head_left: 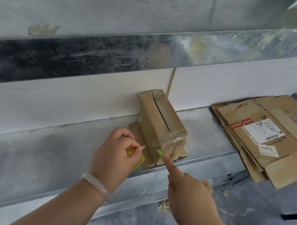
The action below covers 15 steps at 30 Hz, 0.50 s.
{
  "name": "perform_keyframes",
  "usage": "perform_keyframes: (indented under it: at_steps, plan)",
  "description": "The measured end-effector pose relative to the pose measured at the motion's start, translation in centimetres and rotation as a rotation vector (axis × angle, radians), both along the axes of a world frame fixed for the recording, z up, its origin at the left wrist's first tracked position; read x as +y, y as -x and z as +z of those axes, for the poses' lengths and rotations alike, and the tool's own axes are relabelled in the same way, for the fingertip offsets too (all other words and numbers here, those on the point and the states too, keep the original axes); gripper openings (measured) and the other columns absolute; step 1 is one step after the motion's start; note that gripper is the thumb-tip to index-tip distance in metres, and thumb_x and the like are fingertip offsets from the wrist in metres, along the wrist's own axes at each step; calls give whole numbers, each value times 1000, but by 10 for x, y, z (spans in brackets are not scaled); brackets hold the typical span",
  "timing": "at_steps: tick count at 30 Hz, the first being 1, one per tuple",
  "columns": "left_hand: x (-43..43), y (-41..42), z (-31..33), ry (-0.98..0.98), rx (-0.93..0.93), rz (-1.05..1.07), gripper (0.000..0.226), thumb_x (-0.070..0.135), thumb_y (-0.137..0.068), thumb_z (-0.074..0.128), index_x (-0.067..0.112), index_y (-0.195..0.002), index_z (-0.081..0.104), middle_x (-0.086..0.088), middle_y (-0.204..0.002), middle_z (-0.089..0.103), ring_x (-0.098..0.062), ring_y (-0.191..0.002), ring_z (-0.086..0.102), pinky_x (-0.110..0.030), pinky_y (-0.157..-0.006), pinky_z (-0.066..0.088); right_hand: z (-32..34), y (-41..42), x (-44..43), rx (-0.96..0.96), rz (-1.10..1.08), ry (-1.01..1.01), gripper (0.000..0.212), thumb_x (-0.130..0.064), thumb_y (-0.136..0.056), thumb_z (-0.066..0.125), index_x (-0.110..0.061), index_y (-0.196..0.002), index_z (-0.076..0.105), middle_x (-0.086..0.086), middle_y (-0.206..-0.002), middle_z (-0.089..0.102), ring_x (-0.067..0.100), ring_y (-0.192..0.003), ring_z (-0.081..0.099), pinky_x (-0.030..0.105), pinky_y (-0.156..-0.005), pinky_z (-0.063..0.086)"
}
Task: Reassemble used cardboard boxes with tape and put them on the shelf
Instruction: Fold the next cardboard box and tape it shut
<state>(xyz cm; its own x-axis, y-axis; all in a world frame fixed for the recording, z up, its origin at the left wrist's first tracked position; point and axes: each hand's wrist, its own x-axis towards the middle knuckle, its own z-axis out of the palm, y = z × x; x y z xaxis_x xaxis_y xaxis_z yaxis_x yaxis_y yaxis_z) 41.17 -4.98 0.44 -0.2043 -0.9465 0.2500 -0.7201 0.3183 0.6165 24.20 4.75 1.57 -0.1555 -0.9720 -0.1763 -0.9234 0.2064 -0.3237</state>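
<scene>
- One small cardboard box [161,122] stood on the metal shelf [38,153], its far end against the white wall [66,102], with loose flaps spread flat under it.
- One band of clear tape [170,141] was wrapped over the box's near end.
- One left hand [114,157], just left of the box's near end, had its fingers curled round a yellow plastic item [140,160]; what kind of item could not be told. Its thumb and forefinger pinched together towards the box.
- One pale bracelet [96,184] sat on the left wrist.
- One right hand [187,189], near and right of the box, gripped nothing. Its forefinger [167,160] was stretched straight, the green nail touching the tape at the box's near end, and the other fingers were folded in.
- One stack of flattened cardboard boxes [253,159] lay on the same shelf, well apart to the right. The top sheet carried a shipping label [262,131] and a sticker [267,150] marked 1355.
</scene>
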Motion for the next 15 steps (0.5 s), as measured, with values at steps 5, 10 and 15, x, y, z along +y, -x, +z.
perform_keyframes:
  at_steps: [5,10,15]
  plan:
    - [-7,-7,1,27,-35,9,9,35,-85,71,29,-79,71,20,-101,48,2,-84,49,-19,-59,41,7,5,1,-63,83,107,59,-36,-106,27,-60,-145,-11,-8,-78,47,7,-61,41,25,-62,40]
    - [-29,-48,-18,97,-148,44,11,32,-88,68,23,-88,74,8,-105,52,-17,-80,62,-31,-67,49,-16,20,24,-88,318,28,76,-36,-102,29,-65,-129,-36,-8,-101,61,10,-79,59,24,-70,53]
    - [-37,-68,-44,174,-250,70,39,44,-89,44,22,-95,75,-1,-106,56,-24,-71,65,-41,-66,53,-31,27,10,130,421,136,102,-27,-62,84,-39,-149,33,-15,-64,51,8,-42,31,17,-34,10]
